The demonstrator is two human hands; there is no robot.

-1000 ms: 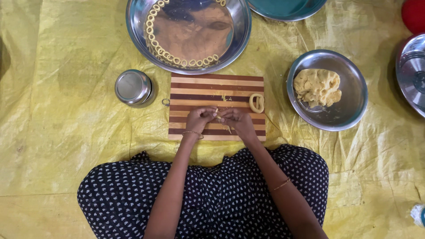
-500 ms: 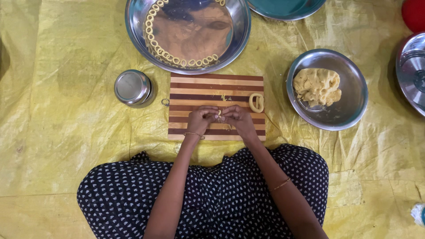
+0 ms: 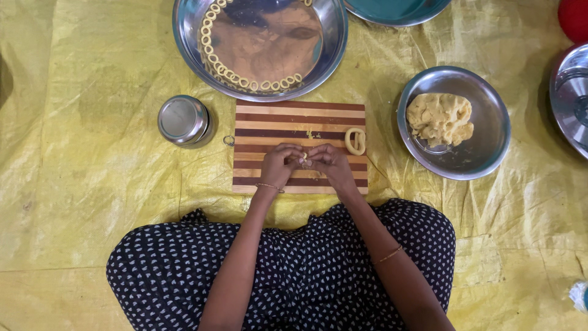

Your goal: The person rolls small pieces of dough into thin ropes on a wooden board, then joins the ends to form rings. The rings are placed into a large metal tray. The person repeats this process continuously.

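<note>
Left hand [image 3: 279,164] and right hand [image 3: 329,164] pinching dough piece [image 3: 302,159], striped board [image 3: 269,122], yellow floor sheet [image 3: 92,184]

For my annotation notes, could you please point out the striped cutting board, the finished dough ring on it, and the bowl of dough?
striped cutting board [image 3: 269,119]: head view, bare upper-left stripes.
dough ring [image 3: 355,140]: head view, its middle.
bowl of dough [image 3: 490,144]: head view, bare inner wall.

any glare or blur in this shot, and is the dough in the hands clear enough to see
Head view: sharp and evenly lit; the big steel plate mirrors the room with soft glare; the small dough piece between left hand and right hand is mostly hidden by fingers, its shape unclear.
</note>
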